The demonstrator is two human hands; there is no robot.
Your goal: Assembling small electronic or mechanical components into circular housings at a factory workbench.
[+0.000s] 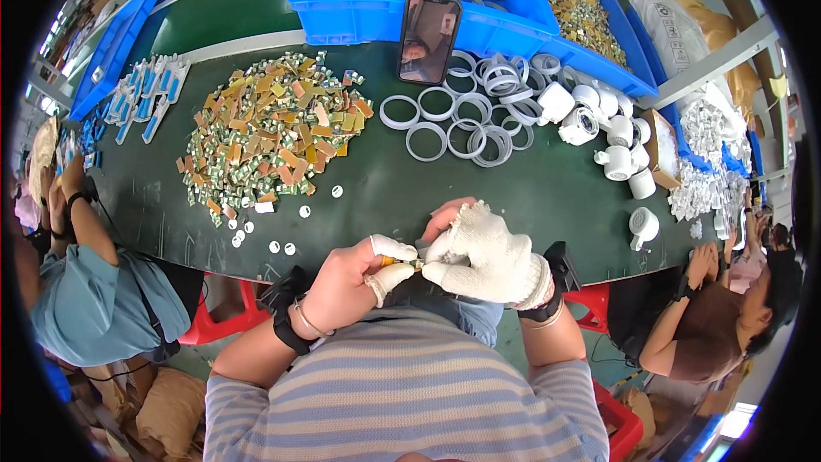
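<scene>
Close to the table's front edge my two hands meet. My left hand (pixel 346 282), with white covers on thumb and forefinger, pinches a small circuit board (pixel 390 261) with a yellowish end. In a white knit glove, my right hand (pixel 483 257) is closed at the board's other end; what its fingertips hold is hidden. A large heap of small green and tan circuit boards (pixel 269 133) lies ahead to the left. Small white round discs (pixel 290 249) are scattered between that heap and my left hand. Clear-grey plastic rings (pixel 427 141) lie beyond my right hand.
A phone (pixel 428 39) leans against a blue bin (pixel 342 27) of grey rings. White round housings (pixel 617 162) stand at the right beside a small cardboard box (pixel 664 150). White-and-blue parts (pixel 147 90) lie far left. Other people (pixel 103 291) sit at both sides.
</scene>
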